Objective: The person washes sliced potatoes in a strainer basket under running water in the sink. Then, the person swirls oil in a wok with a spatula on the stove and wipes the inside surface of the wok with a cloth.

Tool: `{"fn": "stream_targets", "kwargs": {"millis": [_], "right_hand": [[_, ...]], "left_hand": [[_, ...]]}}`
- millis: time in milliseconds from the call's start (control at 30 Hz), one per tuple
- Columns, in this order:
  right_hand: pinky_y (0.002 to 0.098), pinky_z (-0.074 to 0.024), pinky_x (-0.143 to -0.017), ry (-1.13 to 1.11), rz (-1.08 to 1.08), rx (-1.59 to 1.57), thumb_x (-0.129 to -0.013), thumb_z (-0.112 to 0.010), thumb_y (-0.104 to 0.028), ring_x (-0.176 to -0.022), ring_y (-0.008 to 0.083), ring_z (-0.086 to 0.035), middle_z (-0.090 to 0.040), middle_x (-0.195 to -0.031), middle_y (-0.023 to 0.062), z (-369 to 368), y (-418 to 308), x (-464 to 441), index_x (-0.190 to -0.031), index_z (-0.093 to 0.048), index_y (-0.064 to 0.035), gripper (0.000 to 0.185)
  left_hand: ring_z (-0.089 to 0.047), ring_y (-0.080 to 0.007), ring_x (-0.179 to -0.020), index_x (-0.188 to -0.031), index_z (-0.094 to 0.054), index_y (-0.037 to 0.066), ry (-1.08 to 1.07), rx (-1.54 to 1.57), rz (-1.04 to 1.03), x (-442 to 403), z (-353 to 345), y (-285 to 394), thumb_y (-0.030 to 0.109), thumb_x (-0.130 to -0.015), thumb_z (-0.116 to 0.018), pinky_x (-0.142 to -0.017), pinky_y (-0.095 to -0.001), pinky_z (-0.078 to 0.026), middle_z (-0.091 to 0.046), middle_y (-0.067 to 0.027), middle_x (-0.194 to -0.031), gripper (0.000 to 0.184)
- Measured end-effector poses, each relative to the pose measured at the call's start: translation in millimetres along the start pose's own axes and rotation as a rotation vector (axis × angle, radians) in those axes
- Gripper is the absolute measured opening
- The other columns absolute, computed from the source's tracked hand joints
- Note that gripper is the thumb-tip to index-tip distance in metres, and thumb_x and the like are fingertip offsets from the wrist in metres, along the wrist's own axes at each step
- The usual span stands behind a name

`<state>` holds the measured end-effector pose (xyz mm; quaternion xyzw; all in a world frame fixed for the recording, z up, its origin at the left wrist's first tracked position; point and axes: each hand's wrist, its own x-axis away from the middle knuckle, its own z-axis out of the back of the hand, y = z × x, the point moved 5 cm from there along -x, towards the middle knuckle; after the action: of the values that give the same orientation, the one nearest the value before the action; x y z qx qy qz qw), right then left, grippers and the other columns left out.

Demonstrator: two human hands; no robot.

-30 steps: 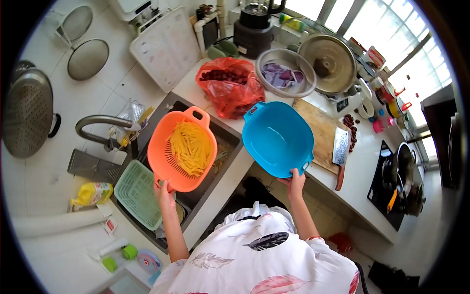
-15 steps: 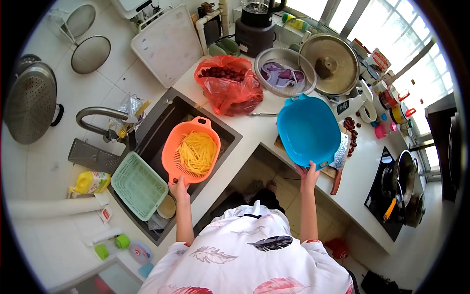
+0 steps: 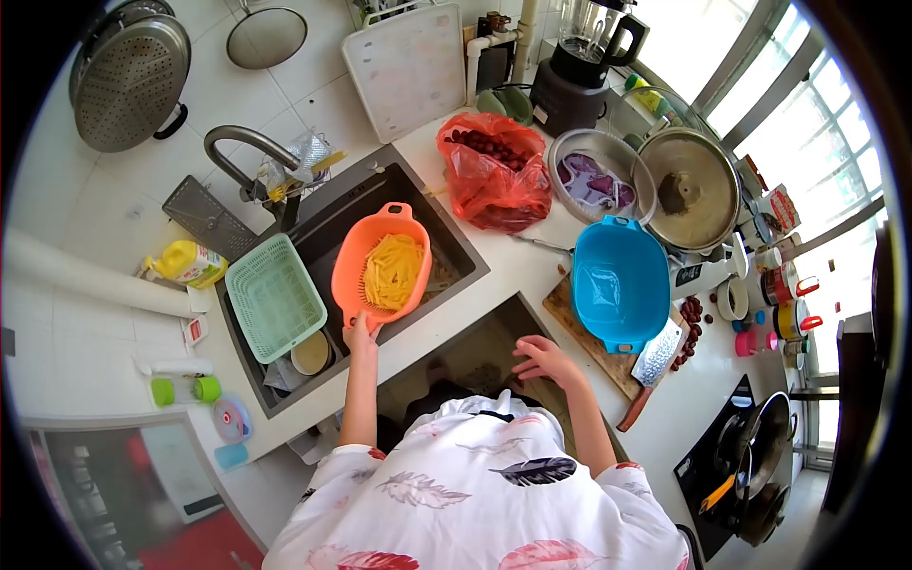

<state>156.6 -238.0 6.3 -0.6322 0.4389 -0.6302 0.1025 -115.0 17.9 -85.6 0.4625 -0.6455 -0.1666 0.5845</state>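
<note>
My left hand [image 3: 360, 332] grips the near handle of an orange colander [image 3: 347, 275], which is over the dark sink [image 3: 456, 271]. Yellow strips of cut food [image 3: 392, 271] lie in the colander; I cannot tell of what kind. My right hand [image 3: 543, 361] is in the air in front of the counter's edge, fingers apart and holding nothing. To its upper right, a blue basin [image 3: 619, 280] rests partly on a wooden cutting board [image 3: 562, 306]. A cleaver [image 3: 655, 359] with a brown handle lies on the board beside the basin.
A pale green basket [image 3: 275, 290] sits at the sink's left end, below the faucet [image 3: 249, 142]. Behind are a red plastic bag [image 3: 494, 195] of dark red fruit, a bowl with purple pieces [image 3: 597, 180] and a blender [image 3: 575, 85]. A wok [image 3: 765, 446] stands on the stove at right.
My right hand has let go of the blue basin and moved left, away from it. The basin now stands by itself. My left hand still holds the orange colander. The camera view has shifted.
</note>
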Motion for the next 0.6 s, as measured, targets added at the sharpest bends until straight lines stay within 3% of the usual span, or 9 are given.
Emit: {"fn": "stream_targets", "kwargs": {"millis": [100, 167, 233, 300, 333, 400, 433, 533, 600], "right_hand": [[0.0301, -0.0492, -0.069, -0.098, 0.211, 0.227, -0.077, -0.057, -0.043, -0.09, 0.0222, -0.056, -0.048, -0.111, 0.0172, -22, -47, -47, -0.123, -0.032, -0.0006, 0.068], [0.0302, -0.0499, -0.069, 0.035, 0.369, 0.499, -0.072, -0.06, -0.048, -0.094, 0.0225, -0.053, -0.045, -0.114, 0.0181, -33, -86, -81, -0.125, -0.029, -0.0004, 0.078], [0.0335, -0.0508, -0.068, 0.018, 0.344, 0.468, -0.068, -0.062, -0.053, -0.098, 0.0232, -0.051, -0.041, -0.119, 0.0192, -68, -131, -88, -0.127, -0.025, -0.0007, 0.087], [0.0357, -0.0536, -0.062, -0.209, 0.235, 0.327, -0.073, -0.061, -0.04, -0.093, 0.0269, -0.055, -0.046, -0.114, 0.0189, -106, -147, -114, -0.123, -0.032, 0.0, 0.07], [0.0357, -0.0536, -0.062, -0.222, 0.238, 0.339, -0.073, -0.061, -0.04, -0.093, 0.0269, -0.055, -0.046, -0.114, 0.0189, -113, -144, -133, -0.123, -0.032, 0.0, 0.07], [0.0388, -0.0554, -0.055, -0.262, 0.268, 0.196, -0.079, -0.053, -0.021, -0.081, 0.0322, -0.06, -0.053, -0.103, 0.0178, -125, -132, -181, -0.115, -0.041, 0.0006, 0.044], [0.0388, -0.0554, -0.055, -0.274, 0.27, 0.208, -0.079, -0.053, -0.021, -0.081, 0.0322, -0.06, -0.053, -0.103, 0.0178, -131, -132, -186, -0.115, -0.041, 0.0006, 0.044], [0.0453, -0.0552, -0.056, -0.046, 0.058, -0.14, -0.079, -0.038, -0.001, -0.074, 0.0353, -0.061, -0.055, -0.098, 0.0188, -118, -123, -207, -0.113, -0.041, 0.0022, 0.034], [0.0472, -0.0547, -0.055, 0.098, 0.104, -0.202, -0.08, -0.034, 0.0, -0.077, 0.0352, -0.06, -0.054, -0.099, 0.0194, -117, -116, -219, -0.112, -0.041, 0.002, 0.033]], "left_hand": [[-0.057, -0.0208, -0.083, -0.092, -0.041, 0.005, 0.003, -0.036, -0.076, 16, 0, 14, 0.005, -0.069, -0.063, -0.067, -0.0391, -0.052, -0.051, -0.0071, -0.093, 0.032], [-0.057, -0.0187, -0.084, -0.095, -0.042, 0.006, -0.035, -0.035, -0.107, 18, 2, 26, 0.006, -0.07, -0.062, -0.067, -0.037, -0.052, -0.052, -0.0062, -0.094, 0.032], [-0.059, -0.0175, -0.078, -0.1, -0.045, 0.008, -0.094, -0.177, -0.167, 13, 1, 38, 0.011, -0.074, -0.058, -0.06, -0.0313, -0.053, -0.056, -0.0055, -0.093, 0.029], [-0.06, -0.016, -0.076, -0.101, -0.046, 0.008, -0.152, -0.169, -0.163, 21, -9, 53, 0.011, -0.075, -0.057, -0.058, -0.0288, -0.053, -0.056, -0.0052, -0.09, 0.028], [-0.06, -0.0158, -0.076, -0.101, -0.046, 0.007, -0.16, -0.238, -0.178, 22, -13, 57, 0.011, -0.075, -0.056, -0.058, -0.0292, -0.053, -0.056, -0.0058, -0.09, 0.028], [-0.059, -0.0181, -0.08, -0.107, -0.041, 0.004, -0.172, -0.373, -0.239, 9, -10, 63, 0.015, -0.078, -0.056, -0.064, -0.0324, -0.053, -0.056, -0.0092, -0.093, 0.034], [-0.059, -0.0181, -0.08, -0.107, -0.041, 0.004, -0.161, -0.362, -0.245, 16, -12, 73, 0.015, -0.078, -0.056, -0.064, -0.0324, -0.053, -0.056, -0.0092, -0.093, 0.034], [-0.052, -0.0245, -0.098, -0.122, -0.024, 0.003, -0.207, -0.306, -0.258, 44, -19, 92, 0.024, -0.084, -0.053, -0.077, -0.0376, -0.049, -0.048, -0.0167, -0.111, 0.053], [-0.053, -0.0195, -0.093, -0.118, -0.034, 0.003, -0.199, -0.383, -0.389, 41, -3, 86, 0.016, -0.083, -0.052, -0.072, -0.0328, -0.049, -0.048, -0.0137, -0.113, 0.042]]}}
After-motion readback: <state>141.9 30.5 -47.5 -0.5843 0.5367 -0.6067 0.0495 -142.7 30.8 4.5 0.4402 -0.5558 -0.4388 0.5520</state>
